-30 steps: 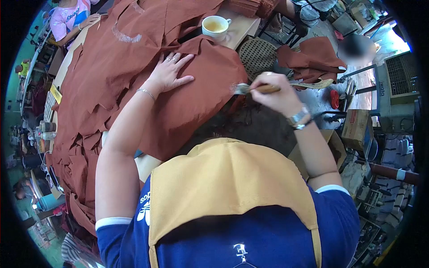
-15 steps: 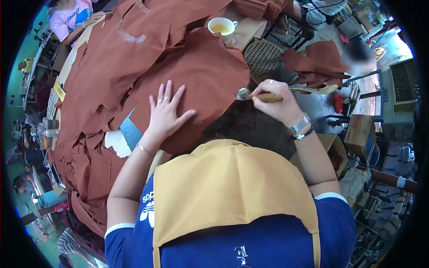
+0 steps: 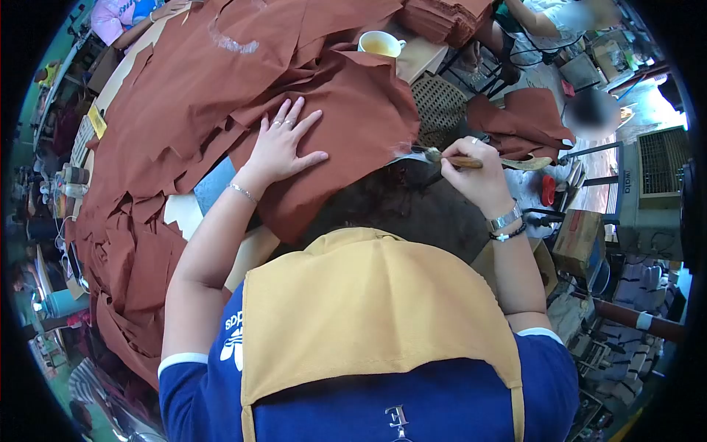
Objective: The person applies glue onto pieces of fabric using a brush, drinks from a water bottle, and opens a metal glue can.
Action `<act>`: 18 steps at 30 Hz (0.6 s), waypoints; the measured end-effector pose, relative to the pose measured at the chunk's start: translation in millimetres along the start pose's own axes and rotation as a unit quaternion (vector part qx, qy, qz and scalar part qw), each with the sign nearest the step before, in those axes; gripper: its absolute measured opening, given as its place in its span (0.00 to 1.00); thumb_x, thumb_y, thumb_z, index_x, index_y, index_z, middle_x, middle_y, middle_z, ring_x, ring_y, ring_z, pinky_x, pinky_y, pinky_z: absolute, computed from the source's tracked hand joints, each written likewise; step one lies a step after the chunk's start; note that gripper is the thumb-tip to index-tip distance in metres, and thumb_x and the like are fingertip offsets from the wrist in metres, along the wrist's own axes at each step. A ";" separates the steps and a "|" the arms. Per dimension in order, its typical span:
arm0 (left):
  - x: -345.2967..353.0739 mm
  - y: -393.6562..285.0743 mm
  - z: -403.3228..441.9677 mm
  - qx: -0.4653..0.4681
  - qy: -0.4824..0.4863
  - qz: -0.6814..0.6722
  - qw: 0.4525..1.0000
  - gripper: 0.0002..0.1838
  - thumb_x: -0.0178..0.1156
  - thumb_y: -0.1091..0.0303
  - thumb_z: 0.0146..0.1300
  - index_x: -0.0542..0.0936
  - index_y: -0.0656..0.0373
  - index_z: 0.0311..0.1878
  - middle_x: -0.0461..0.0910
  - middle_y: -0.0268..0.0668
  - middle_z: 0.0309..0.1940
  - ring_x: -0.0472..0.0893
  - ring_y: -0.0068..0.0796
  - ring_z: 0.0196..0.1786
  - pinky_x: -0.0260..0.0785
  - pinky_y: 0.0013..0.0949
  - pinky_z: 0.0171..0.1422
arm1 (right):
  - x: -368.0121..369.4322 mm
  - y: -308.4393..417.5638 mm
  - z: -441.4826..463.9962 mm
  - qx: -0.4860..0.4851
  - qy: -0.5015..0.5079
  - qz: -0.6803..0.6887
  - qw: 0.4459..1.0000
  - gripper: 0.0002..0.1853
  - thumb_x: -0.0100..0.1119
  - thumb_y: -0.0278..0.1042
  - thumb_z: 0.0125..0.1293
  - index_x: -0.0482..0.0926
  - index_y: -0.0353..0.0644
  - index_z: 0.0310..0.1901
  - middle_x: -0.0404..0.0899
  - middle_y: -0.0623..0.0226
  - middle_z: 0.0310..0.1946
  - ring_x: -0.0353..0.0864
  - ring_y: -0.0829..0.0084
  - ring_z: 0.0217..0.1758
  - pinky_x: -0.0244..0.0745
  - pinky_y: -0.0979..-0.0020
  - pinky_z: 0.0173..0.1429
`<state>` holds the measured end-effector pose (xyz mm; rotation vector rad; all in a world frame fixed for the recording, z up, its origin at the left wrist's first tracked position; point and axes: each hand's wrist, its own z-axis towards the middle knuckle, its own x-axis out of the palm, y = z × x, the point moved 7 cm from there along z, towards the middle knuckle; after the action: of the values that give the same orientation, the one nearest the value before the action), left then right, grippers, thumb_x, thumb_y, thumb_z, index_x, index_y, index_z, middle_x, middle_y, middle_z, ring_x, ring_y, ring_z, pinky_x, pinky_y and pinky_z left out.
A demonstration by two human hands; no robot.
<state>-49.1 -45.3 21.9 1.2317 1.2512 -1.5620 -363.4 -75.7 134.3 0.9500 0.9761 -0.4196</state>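
A reddish-brown sheet (image 3: 361,118), perhaps leather, lies over a dark surface (image 3: 390,199) in front of me. My left hand (image 3: 286,147) rests flat on it with the fingers spread. In my right hand (image 3: 475,180) is a brush (image 3: 464,161) with a wooden handle, gripped between thumb and fingers. Its bristle end is at the sheet's right edge, beside a whitish wet smear; whether it touches the sheet I cannot tell. Beyond the sheet stands a white cup (image 3: 381,44) holding a yellowish substance.
More reddish-brown sheets (image 3: 169,110) cover the table to the left, with a stack (image 3: 445,18) at the back. A woven chair seat (image 3: 438,103) stands right of the sheet. Cardboard boxes (image 3: 578,239) are at the right. Other people sit at the far side.
My left hand has slid a little farther up the sheet. The brush has shifted slightly right, and a whitish smear shows more plainly at the sheet's edge. The view has turned a little.
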 end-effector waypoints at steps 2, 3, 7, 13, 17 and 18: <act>1.6 2.0 4.8 0.008 -0.007 -0.001 1.000 0.48 0.58 0.28 0.59 0.61 0.40 0.78 0.49 0.47 0.81 0.47 0.54 0.82 0.42 0.70 0.79 | 4.7 30.1 4.6 -0.047 -0.038 0.085 0.995 0.04 0.67 0.25 0.53 0.81 0.38 0.30 0.82 0.59 0.29 0.83 0.60 0.33 0.78 0.65 0.40; 2.6 2.2 6.2 0.012 -0.011 -0.001 1.000 0.49 0.58 0.27 0.58 0.61 0.41 0.78 0.50 0.49 0.81 0.48 0.54 0.82 0.43 0.70 0.78 | 10.3 45.6 7.6 -0.071 -0.058 0.128 0.988 0.04 0.67 0.25 0.53 0.80 0.38 0.30 0.82 0.59 0.29 0.83 0.60 0.33 0.78 0.65 0.40; -1.7 4.0 3.9 0.002 -0.053 -0.022 0.998 0.47 0.60 0.29 0.58 0.67 0.46 0.74 0.57 0.49 0.77 0.54 0.54 0.80 0.48 0.64 0.78 | 32.1 36.9 3.5 -0.091 -0.012 0.127 0.988 0.04 0.67 0.25 0.53 0.80 0.38 0.30 0.82 0.59 0.29 0.84 0.60 0.33 0.79 0.65 0.40; -9.4 -3.6 -32.2 -0.044 -0.065 -0.020 0.997 0.39 0.61 0.35 0.62 0.71 0.47 0.71 0.63 0.45 0.74 0.58 0.50 0.78 0.52 0.55 0.79 | 12.3 49.6 4.2 -0.064 -0.026 0.140 0.988 0.04 0.67 0.26 0.55 0.82 0.37 0.33 0.82 0.58 0.29 0.84 0.61 0.33 0.78 0.67 0.40; -1.2 -3.8 -38.6 -0.063 -0.026 -0.001 0.998 0.43 0.57 0.33 0.64 0.63 0.43 0.77 0.52 0.42 0.81 0.48 0.49 0.83 0.41 0.65 0.81 | 46.5 55.5 2.8 -0.118 0.010 0.179 0.977 0.05 0.67 0.26 0.56 0.81 0.36 0.33 0.80 0.57 0.29 0.82 0.61 0.32 0.76 0.66 0.39; -0.1 -3.4 -37.1 -0.057 -0.028 0.000 0.998 0.43 0.57 0.33 0.64 0.63 0.43 0.78 0.51 0.42 0.81 0.48 0.49 0.83 0.41 0.65 0.81 | 40.0 45.8 1.2 -0.088 0.031 0.148 0.985 0.05 0.67 0.26 0.55 0.81 0.36 0.33 0.80 0.57 0.29 0.82 0.60 0.32 0.76 0.66 0.39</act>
<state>-44.4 -8.3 20.9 1.1078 1.2854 -1.4947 -310.6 -47.8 123.1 0.9338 0.8953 -0.0528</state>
